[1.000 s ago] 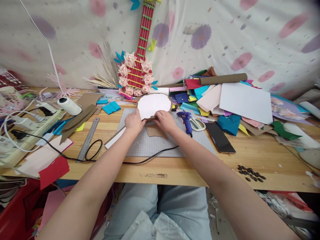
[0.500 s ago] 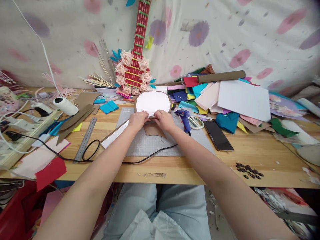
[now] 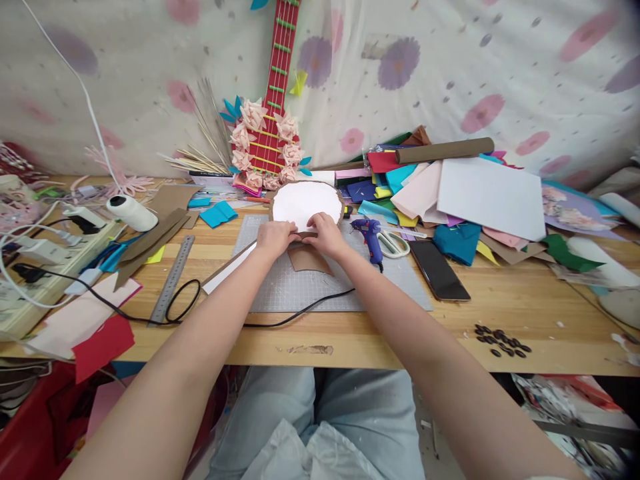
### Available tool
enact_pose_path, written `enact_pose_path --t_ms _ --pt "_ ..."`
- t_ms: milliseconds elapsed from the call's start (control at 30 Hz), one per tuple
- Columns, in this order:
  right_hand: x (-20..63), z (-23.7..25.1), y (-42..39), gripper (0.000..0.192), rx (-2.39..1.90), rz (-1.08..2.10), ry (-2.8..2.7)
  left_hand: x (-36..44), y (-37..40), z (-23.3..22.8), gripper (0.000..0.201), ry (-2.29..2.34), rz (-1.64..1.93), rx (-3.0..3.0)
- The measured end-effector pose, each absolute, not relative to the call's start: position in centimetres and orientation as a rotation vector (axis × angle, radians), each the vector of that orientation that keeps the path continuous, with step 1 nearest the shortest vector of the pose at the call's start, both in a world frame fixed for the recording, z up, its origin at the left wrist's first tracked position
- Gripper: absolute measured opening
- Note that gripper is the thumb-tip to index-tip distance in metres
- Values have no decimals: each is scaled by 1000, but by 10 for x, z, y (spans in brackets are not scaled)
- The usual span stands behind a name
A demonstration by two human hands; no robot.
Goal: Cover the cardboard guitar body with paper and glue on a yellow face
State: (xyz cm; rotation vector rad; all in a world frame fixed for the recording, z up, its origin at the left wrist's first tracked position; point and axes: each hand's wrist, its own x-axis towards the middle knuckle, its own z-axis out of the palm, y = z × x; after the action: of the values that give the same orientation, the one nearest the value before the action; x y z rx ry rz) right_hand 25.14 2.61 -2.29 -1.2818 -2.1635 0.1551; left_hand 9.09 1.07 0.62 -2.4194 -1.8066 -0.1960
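Note:
A rounded white board (image 3: 303, 200) with a brown strip around its edge lies on the grey cutting mat (image 3: 270, 293). My left hand (image 3: 277, 238) pinches its near edge, fingers closed on the brown strip. Close beside it, my right hand (image 3: 325, 233) also grips that edge, with its thumb in front and fingers over the white face. A long white piece with a brown border (image 3: 231, 269) reaches out under my left forearm; whether it joins the rounded board is hidden. Between my wrists a brown sheet (image 3: 310, 260) lies on the mat.
Right of my hands are a blue glue gun (image 3: 371, 239), scissors (image 3: 394, 244) and a phone (image 3: 440, 270). Small dark oval pieces (image 3: 503, 341) sit farther right. A steel ruler (image 3: 171, 280) and black cable (image 3: 295, 315) are left and in front. A red paper guitar (image 3: 267, 147) stands behind.
My right hand has shifted slightly left along the board's near edge, its fingers now farther over the white face. My left hand stays nearly in place.

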Motion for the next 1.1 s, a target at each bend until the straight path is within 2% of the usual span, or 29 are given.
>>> enact_pose_path --t_ms 200,400,867,1100 --pt "253 -20 36 37 -1267 384 -2153 91 20 9 33 -1910 -218 -2415" --pt "254 -18 38 35 -1233 537 -2094 86 26 11 38 -1941 -237 -2444" --pt "249 -18 33 39 -1316 426 -2097 80 26 20 34 -1887 -226 -2536" --pt "245 -15 39 45 -1441 479 -2104 78 24 23 35 -1881 -209 -2565"
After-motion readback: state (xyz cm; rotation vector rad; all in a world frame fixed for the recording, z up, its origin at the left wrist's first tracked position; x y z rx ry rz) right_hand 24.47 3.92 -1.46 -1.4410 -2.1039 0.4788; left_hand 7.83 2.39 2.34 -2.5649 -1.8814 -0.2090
